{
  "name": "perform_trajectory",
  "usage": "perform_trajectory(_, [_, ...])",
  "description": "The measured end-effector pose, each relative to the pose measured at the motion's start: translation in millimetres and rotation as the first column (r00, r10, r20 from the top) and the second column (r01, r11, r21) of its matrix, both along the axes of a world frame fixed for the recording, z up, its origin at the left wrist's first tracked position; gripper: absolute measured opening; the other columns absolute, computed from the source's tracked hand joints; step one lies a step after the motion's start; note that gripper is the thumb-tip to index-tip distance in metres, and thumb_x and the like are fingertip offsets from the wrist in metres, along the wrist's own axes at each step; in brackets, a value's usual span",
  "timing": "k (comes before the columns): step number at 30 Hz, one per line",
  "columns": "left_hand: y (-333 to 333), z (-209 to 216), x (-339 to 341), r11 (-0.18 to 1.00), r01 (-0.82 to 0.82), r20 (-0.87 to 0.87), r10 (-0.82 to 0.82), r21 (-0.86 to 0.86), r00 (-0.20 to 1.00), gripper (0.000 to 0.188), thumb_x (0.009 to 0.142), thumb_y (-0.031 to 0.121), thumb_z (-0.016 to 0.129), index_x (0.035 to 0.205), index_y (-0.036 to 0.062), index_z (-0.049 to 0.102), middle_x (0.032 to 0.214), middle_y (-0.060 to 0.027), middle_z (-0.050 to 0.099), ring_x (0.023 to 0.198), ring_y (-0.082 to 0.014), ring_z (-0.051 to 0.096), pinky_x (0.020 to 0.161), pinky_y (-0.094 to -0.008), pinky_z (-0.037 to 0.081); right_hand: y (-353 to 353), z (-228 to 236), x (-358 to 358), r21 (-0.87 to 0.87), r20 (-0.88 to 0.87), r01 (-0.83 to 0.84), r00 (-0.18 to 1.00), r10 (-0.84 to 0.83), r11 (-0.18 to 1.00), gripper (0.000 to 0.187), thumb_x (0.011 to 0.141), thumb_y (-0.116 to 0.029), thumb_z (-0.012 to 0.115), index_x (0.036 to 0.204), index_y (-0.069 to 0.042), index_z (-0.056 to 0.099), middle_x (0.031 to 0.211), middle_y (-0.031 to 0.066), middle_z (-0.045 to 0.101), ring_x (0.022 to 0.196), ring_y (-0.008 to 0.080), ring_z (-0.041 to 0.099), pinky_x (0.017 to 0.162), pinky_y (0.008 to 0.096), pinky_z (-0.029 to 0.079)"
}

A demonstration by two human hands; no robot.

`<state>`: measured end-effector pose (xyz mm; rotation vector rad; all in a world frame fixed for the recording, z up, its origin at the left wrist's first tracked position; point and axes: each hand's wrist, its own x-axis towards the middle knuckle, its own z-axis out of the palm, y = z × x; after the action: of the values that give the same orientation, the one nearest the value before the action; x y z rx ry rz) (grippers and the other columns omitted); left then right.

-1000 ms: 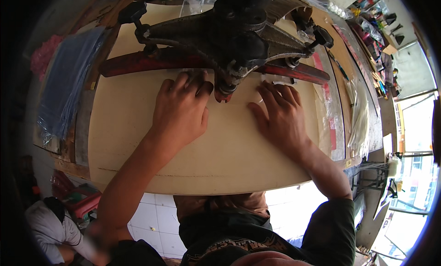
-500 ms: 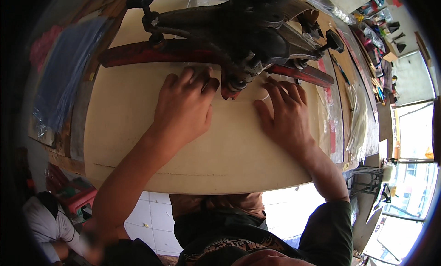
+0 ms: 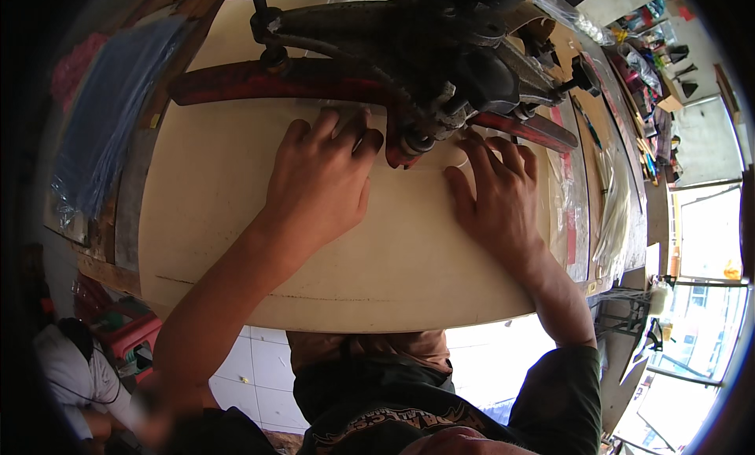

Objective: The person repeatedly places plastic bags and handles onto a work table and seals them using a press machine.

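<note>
My left hand [image 3: 321, 168] is palm down on a tan board [image 3: 377, 258], its fingers bent and their tips close to a red bar [image 3: 283, 81]. My right hand [image 3: 501, 180] rests on the board to the right, thumb and fingers apart, fingertips near the bar's right end. A thin pale curved edge, perhaps of clear film, shows by its thumb. Between the hands a red prong with a dark round knob comes down. Above stands a dark cast-metal press head [image 3: 393, 30] with black screw knobs, which carries the red bar. It hides some of the fingertips' surroundings.
A stack of bluish clear plastic sheets [image 3: 118, 117] lies at the left, with pale plastic strips [image 3: 613, 211] at the right. A cluttered shelf [image 3: 645, 101] is beyond. At lower left are a red stool [image 3: 134, 337] and another person in pale clothing [image 3: 79, 376].
The view has shifted slightly. Both hands appear a little farther right, in nearly the same pose, and the press head appears shifted right too.
</note>
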<state>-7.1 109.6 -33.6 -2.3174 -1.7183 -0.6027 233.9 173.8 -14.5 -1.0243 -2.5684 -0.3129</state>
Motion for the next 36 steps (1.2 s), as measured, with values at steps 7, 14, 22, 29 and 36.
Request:
perform_trajectory(7, [-0.4,1.2,0.5,1.0,-0.01,0.003,0.01,-0.002,1.0,0.044,0.071,0.008,0.068,0.115,0.0005,0.064,0.119,-0.0141,0.065,0.11,-0.0296,0.057,0.083,-0.0429,0.05,-1.8,2.1,-1.0,0.011,0.032,0.025,0.999,-0.026,1.0,0.033,0.092,-0.026,0.066,0.116,-0.004,0.063,0.122,0.0124,0.068,0.11,0.0286,0.06,0.101,0.0475,0.038])
perform_trajectory(14, [-0.1,1.7,0.5,1.0,-0.006,0.013,0.005,0.005,1.0,0.044,0.071,0.009,0.068,0.115,0.0003,0.064,0.119,-0.0141,0.065,0.111,-0.0298,0.058,0.083,-0.0434,0.05,-2.0,-2.6,3.1,0.002,-0.018,0.001,1.0,-0.001,1.0,0.032,0.091,-0.024,0.068,0.116,-0.004,0.065,0.124,0.0131,0.068,0.109,0.0285,0.062,0.098,0.0463,0.041])
perform_trajectory(22, [-0.8,1.9,0.4,1.0,-0.011,0.0,0.011,-0.012,1.0,0.044,0.072,0.008,0.068,0.114,0.0007,0.064,0.121,-0.014,0.065,0.111,-0.0296,0.057,0.083,-0.0434,0.049,-2.6,0.6,0.9,-0.027,0.015,0.008,1.0,-0.008,1.0,0.034,0.091,-0.025,0.067,0.116,-0.003,0.063,0.124,0.0135,0.068,0.11,0.0285,0.061,0.1,0.0455,0.04])
perform_trajectory(29, [-0.1,-2.1,0.4,1.0,-0.003,0.017,0.002,0.018,1.0,0.039,0.071,0.008,0.068,0.109,0.0012,0.063,0.123,-0.0141,0.064,0.111,-0.0295,0.057,0.082,-0.043,0.05,-2.1,0.5,0.6,-0.033,0.015,-0.003,1.0,0.004,0.999,0.036,0.091,-0.026,0.067,0.117,-0.001,0.062,0.123,0.0161,0.067,0.111,0.0295,0.061,0.099,0.046,0.04])
perform_trajectory(36, [0.1,-0.9,0.2,1.0,-0.008,0.005,0.008,0.0,1.0,0.037,0.071,0.008,0.068,0.108,0.0013,0.064,0.124,-0.0139,0.063,0.111,-0.0295,0.058,0.081,-0.043,0.05,-2.0,-1.9,1.3,-0.033,0.009,-0.004,1.0,0.004,0.999,0.038,0.091,-0.026,0.067,0.117,0.0,0.061,0.123,0.0173,0.067,0.109,0.0301,0.062,0.097,0.0455,0.041])
